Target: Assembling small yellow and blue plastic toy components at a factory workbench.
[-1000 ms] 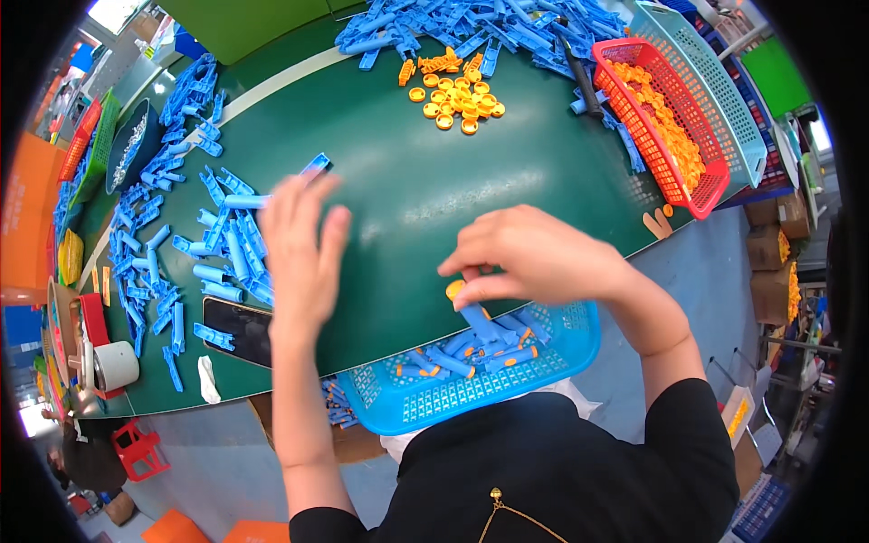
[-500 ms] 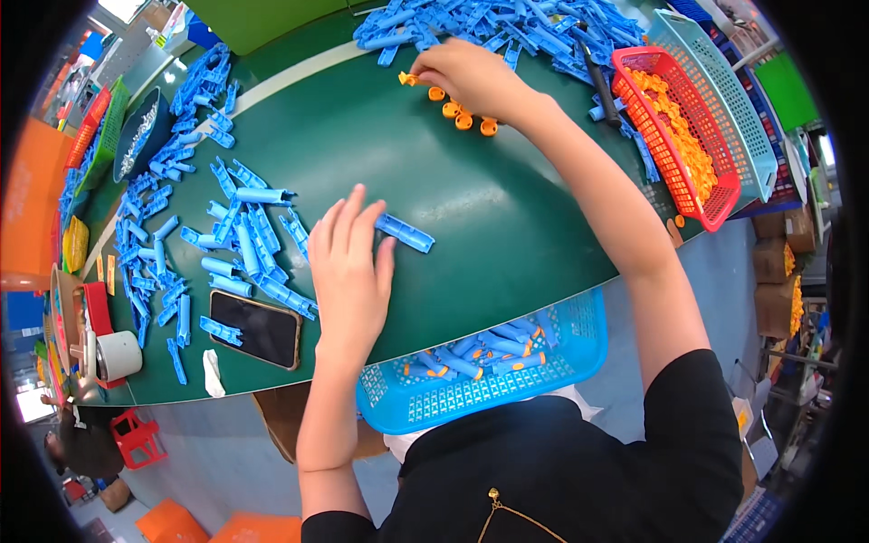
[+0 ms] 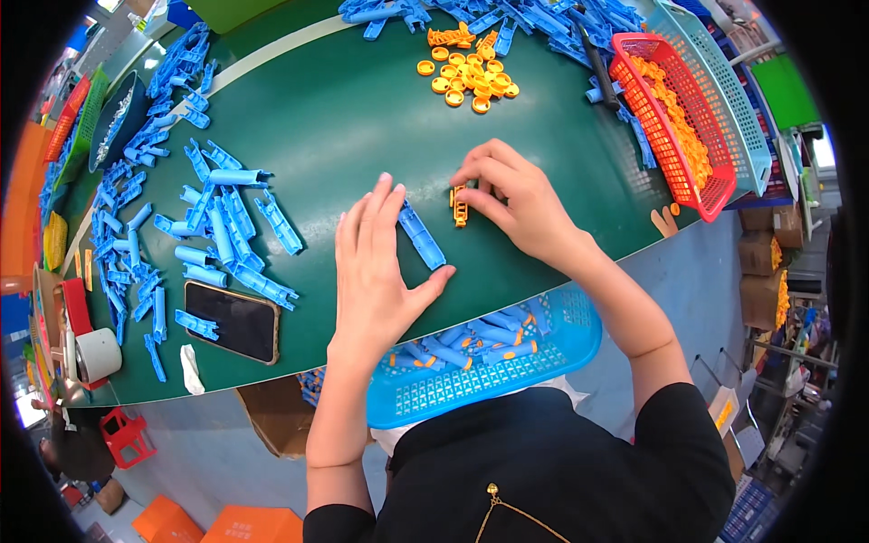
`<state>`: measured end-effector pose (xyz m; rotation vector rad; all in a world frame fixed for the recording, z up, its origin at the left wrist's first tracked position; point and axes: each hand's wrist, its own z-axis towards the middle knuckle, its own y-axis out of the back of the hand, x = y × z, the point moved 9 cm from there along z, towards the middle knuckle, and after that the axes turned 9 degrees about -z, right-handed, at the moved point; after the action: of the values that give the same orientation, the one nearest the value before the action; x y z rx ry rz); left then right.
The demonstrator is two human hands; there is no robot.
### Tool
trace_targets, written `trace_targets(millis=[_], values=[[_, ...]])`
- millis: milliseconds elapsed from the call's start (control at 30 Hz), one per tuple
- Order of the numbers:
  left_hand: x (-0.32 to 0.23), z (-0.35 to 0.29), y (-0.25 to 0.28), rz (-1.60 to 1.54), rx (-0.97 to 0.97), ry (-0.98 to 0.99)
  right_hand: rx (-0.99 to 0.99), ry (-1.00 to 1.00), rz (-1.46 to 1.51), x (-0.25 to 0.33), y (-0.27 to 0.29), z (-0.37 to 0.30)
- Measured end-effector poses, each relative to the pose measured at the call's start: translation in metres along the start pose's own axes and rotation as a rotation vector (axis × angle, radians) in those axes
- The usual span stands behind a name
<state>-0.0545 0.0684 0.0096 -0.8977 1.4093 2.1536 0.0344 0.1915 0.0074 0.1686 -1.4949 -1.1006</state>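
My left hand (image 3: 376,267) reaches over the green table with fingers stretched. Its index fingertip and thumb bracket the two ends of a long blue plastic half-shell (image 3: 422,235), hollow side up, which lies slanted on the table. To its right, my right hand (image 3: 520,199) pinches a small orange ladder-shaped plastic part (image 3: 460,210) between thumb and fingers, just above the table. Beyond both hands lies a cluster of round orange caps (image 3: 475,77), with some orange ladder-shaped parts (image 3: 451,36) at its far edge.
Many blue shells (image 3: 222,222) are heaped left and at the far side (image 3: 534,27). A phone (image 3: 240,321) lies at left. A red basket of orange parts (image 3: 625,54) stands at right, beside a dark-handled tool (image 3: 597,68). A blue basket (image 3: 579,339) sits below the table edge.
My right hand has come back from the far orange parts with a ladder-shaped one. My left hand has shifted right, and the half-shell has turned steeper. More orange caps now show.
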Motion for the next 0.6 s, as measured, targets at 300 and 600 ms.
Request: trace_targets(millis=[300, 600], values=[[0.007, -0.002, 0.004, -0.047, -0.029, 0.031, -0.163, 0.382, -0.300, 0.029, 0.012, -0.007], [0.005, -0.003, 0.002, -0.007, -0.023, -0.003, -0.035, 0.380, -0.449, 0.041, -0.005, -0.010]])
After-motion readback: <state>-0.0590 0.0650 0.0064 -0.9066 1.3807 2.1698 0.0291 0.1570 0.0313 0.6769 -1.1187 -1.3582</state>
